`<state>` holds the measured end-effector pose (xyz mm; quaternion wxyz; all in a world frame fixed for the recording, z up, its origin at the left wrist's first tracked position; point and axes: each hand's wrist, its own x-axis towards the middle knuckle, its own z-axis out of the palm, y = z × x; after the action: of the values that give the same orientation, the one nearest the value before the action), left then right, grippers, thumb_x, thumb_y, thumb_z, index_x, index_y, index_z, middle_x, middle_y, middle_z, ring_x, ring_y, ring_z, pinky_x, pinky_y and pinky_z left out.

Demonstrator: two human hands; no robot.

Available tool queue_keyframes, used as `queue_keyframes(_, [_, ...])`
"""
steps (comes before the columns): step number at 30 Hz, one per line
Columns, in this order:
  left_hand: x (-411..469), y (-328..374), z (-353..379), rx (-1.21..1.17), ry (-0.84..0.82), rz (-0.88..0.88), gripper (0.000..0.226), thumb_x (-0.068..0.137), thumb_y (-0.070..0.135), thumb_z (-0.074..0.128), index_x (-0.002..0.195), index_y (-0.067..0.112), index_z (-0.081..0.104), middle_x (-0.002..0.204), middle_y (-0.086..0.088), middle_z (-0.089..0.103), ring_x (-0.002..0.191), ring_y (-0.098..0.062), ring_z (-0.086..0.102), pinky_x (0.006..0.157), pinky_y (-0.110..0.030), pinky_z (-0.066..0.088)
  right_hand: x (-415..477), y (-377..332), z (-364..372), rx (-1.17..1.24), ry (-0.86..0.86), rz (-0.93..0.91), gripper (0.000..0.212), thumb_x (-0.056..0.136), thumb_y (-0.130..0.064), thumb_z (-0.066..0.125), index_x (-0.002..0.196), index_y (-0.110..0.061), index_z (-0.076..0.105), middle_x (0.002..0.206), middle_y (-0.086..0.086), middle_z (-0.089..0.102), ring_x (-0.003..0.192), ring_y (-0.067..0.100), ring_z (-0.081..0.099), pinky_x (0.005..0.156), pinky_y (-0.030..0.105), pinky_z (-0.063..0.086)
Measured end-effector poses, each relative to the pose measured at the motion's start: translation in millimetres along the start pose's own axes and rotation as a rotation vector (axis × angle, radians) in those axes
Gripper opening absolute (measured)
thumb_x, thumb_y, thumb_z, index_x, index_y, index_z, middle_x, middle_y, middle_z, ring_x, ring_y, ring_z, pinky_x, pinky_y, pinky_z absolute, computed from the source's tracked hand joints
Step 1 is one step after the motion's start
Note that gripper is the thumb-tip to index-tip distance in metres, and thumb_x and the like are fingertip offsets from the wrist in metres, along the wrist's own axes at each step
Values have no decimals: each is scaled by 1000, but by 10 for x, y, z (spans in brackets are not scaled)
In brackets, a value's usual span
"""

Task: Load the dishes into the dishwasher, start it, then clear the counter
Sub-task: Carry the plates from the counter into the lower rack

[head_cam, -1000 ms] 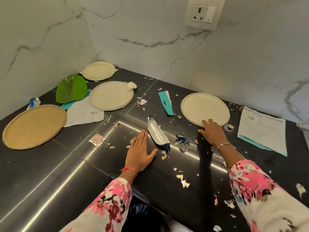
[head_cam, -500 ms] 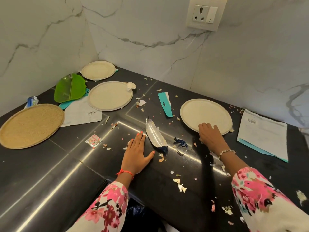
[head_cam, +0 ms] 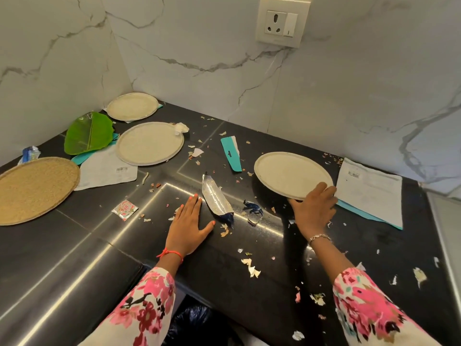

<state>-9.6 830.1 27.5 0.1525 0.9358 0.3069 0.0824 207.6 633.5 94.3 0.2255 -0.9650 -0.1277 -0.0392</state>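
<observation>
The right hand (head_cam: pixel 313 213) grips the near rim of a pale plate (head_cam: pixel 289 171), fingers curled over its top, and that rim looks raised a little off the black worktop (head_cam: pixel 74 258). The plate sits toward the back edge on the right side, just beside a white sheet (head_cam: pixel 371 193) with a barcode that lies nearer the right edge. The left hand (head_cam: pixel 189 224) lies flat on the worktop with fingers straight, holding nothing, its fingertips just beside a crumpled foil wrapper (head_cam: pixel 217 202). Small paper scraps (head_cam: pixel 252 269) are scattered around both hands. Farther back, a teal strip (head_cam: pixel 230 156) lies between the held plate and a second pale plate (head_cam: pixel 149 143). A third pale plate (head_cam: pixel 132 106) sits in the back left corner, with a green leaf-shaped plate (head_cam: pixel 87 133) near it. A woven tan plate (head_cam: pixel 35 188) rests at the left edge.
</observation>
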Motion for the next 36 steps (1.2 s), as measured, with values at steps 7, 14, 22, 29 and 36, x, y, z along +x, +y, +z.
queue_keyframes(7, [10, -17, 14, 13, -11, 9, 82, 88, 62, 32, 151, 15, 12, 160, -1, 8, 147, -13, 4, 117, -28, -3, 13, 15, -21, 987, -28, 440, 79, 74, 2, 72, 135, -11, 24, 136, 14, 39, 117, 25, 48, 84, 37, 55])
queue_keyframes(14, [23, -41, 39, 17, -1, 8, 86, 81, 65, 27, 151, 16, 14, 160, 0, 10, 147, -13, 6, 118, -29, -2, 135, 68, -105, 1522, -239, 878, 40, 79, -1, 65, 112, -9, 44, 126, 17, 50, 116, 36, 52, 83, 46, 53])
queue_keyframes(22, [30, -43, 36, 12, -4, 9, 85, 82, 64, 29, 151, 16, 13, 159, -1, 10, 147, -14, 8, 118, -30, 0, 198, 103, -151, 1583, -446, 869, 52, 85, -5, 64, 130, -11, 38, 133, 17, 47, 122, 38, 48, 93, 56, 47])
queue_keyframes(29, [17, -20, 29, 7, -6, -3, 80, 89, 61, 37, 151, 15, 15, 159, -2, 11, 147, -15, 9, 120, -31, 1, 73, 161, -148, 1566, -441, 845, 47, 89, -2, 58, 132, -10, 41, 133, 17, 50, 122, 37, 49, 94, 60, 45])
queue_keyframes(36, [-178, 193, -96, 80, 14, -23, 70, 98, 46, 36, 150, 7, 10, 159, -9, 6, 148, -21, -3, 120, -36, -7, -411, 350, -365, 1578, -471, 738, 41, 91, -3, 54, 128, -15, 42, 131, 15, 51, 121, 37, 50, 89, 59, 46])
